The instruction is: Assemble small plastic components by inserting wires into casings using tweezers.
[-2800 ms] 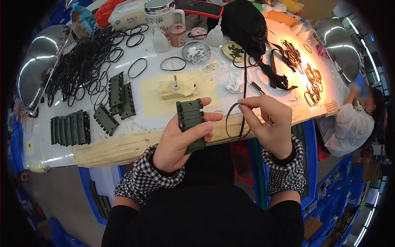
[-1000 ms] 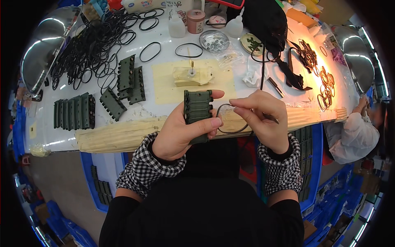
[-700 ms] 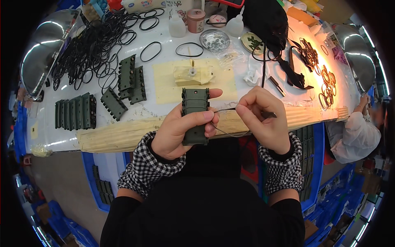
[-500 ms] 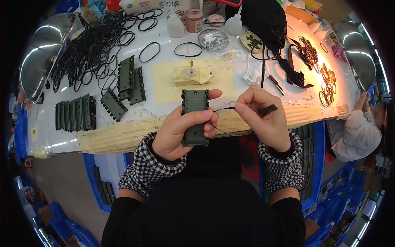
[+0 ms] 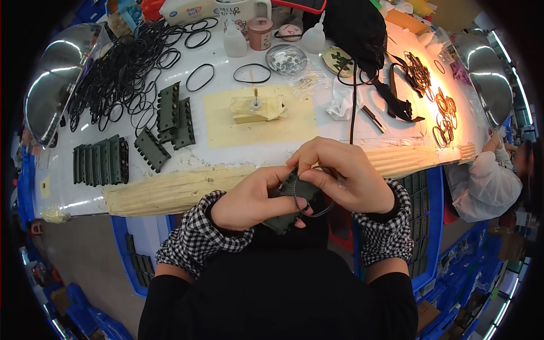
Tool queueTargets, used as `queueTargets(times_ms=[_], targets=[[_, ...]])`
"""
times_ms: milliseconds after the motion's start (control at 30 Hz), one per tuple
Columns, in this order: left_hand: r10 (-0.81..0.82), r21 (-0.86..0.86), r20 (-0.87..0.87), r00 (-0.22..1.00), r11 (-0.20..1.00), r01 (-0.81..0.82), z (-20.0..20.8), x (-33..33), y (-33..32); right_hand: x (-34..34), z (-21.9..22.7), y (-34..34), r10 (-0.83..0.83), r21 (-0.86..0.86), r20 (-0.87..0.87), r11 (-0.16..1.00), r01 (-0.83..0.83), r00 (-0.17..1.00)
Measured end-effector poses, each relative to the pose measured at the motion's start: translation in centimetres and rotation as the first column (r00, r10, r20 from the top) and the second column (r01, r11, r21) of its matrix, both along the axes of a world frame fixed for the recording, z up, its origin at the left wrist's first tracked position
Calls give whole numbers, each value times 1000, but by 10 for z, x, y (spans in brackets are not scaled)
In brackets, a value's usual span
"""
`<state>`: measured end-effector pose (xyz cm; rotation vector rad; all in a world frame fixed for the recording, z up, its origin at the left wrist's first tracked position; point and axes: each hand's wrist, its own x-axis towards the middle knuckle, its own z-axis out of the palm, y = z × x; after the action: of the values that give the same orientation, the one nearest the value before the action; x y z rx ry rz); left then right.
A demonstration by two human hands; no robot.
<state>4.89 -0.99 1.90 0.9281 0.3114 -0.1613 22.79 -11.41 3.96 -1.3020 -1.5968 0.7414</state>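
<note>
My left hand (image 5: 246, 199) is closed around a dark green ribbed plastic part (image 5: 280, 223), now tilted and held just in front of the table edge. My fingers cover much of it. My right hand (image 5: 348, 178) pinches at the part's upper end, where its fingertips meet those of my left. A thin black cord loop (image 5: 324, 214) with a fine toothed texture hangs from the right fingers across the part. Whether the loop is hooked onto the part is hidden. Similar green parts (image 5: 101, 161) stand in a row at the left, with several more (image 5: 175, 116) stacked and leaning nearby.
A tangled heap of black loops (image 5: 122, 71) covers the back left. A taped block with an upright pin (image 5: 256, 107) sits mid-table. Behind it are a squeeze bottle (image 5: 235, 42) and a bag of small metal pieces (image 5: 287, 59). Another person (image 5: 481, 181) sits at the right.
The green part has dropped lower and tilted. My right hand has moved left, bringing the pinched loop against the part's upper end.
</note>
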Motion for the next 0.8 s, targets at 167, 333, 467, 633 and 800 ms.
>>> queueTargets(times_ms=[167,333,467,633,800], targets=[[151,-113,93,984,984,-140,1,-2,5,1,-7,-11,-191,-37,-85,981,189,978],[266,270,91,960,921,-281,-3,-11,10,4,4,-19,-287,82,9,955,285,958],[129,506,188,974,837,-209,7,-8,7,-3,1,-15,-242,143,63,962,231,968],[408,189,103,907,887,-421,8,-9,9,-8,2,-13,-302,6,98,953,303,948],[461,21,117,879,884,-467,-14,-14,13,-13,-15,-10,-367,-98,-208,930,353,907]])
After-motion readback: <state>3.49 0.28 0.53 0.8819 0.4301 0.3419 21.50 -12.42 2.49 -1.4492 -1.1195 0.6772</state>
